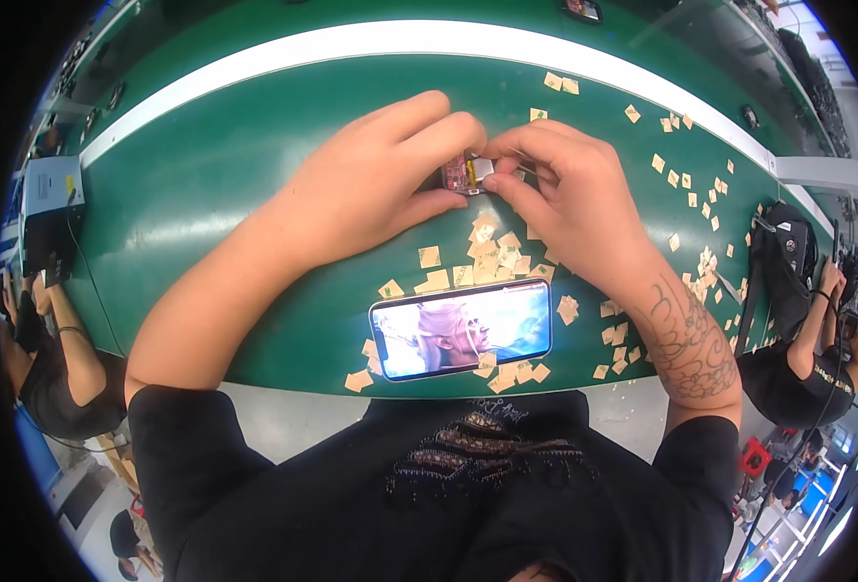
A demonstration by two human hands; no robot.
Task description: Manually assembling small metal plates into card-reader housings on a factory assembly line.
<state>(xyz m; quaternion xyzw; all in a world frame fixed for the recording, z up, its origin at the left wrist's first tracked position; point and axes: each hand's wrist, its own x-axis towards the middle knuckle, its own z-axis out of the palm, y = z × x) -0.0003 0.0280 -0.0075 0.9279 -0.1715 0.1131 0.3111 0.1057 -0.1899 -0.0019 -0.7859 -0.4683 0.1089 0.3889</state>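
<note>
My left hand [404, 160] closes its thumb and fingers around a small electronic device [459, 177]. A red circuit board, a strip of yellow tape and a silver-white block show in the device. From the other side my right hand [569, 179] pinches thumb and forefinger at the device's right end, over the silver-white block. Whether a small loose piece sits in that pinch is hidden. Just below the hands lies a heap of small cream-coloured square pads [487, 257] on the green table [186, 184].
A smartphone [463, 330] with a lit picture lies near the table's front edge. More cream squares [691, 199] are scattered to the right. A grey box [52, 199] stands at the far left, a black bag [783, 262] at the right. People sit on both sides; a white rail [429, 37] crosses behind.
</note>
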